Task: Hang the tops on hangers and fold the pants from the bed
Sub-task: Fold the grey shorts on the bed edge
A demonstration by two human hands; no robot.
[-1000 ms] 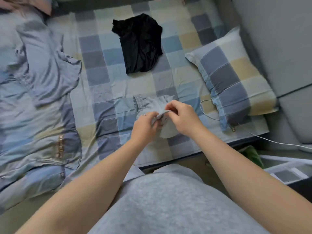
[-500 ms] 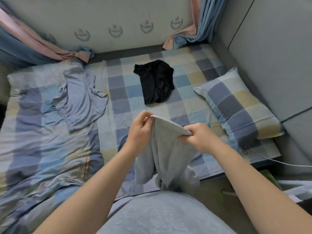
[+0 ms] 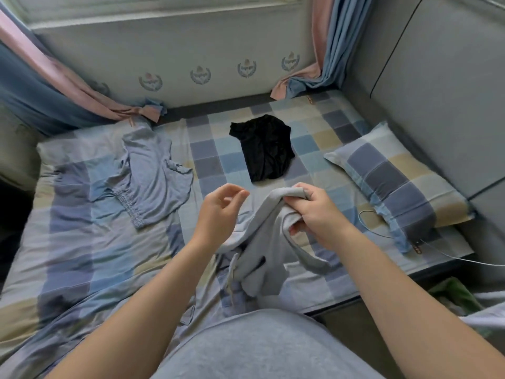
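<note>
My right hand (image 3: pixel 317 212) grips the top edge of a light grey garment (image 3: pixel 262 247) and holds it up over the checked bed (image 3: pixel 213 149); the cloth hangs down toward the bed's near edge with a drawstring dangling. My left hand (image 3: pixel 218 212) hovers just left of the garment, fingers loosely curled and holding nothing. A black garment (image 3: pixel 265 149) lies crumpled on the bed beyond my hands. A blue-grey garment with an elastic band (image 3: pixel 153 176) lies spread at the left. No hanger is in view.
A checked pillow (image 3: pixel 393 176) lies at the right with a thin white cable (image 3: pixel 382 231) beside it. A crumpled checked duvet (image 3: pixel 82 242) covers the left side. Grey padded walls and curtains (image 3: pixel 322 50) enclose the bed; green and white items sit at the lower right.
Both hands lifted the grey garment off the bed. My left hand has since let go and moved left, leaving the garment hanging from my right hand. The view tilted upward.
</note>
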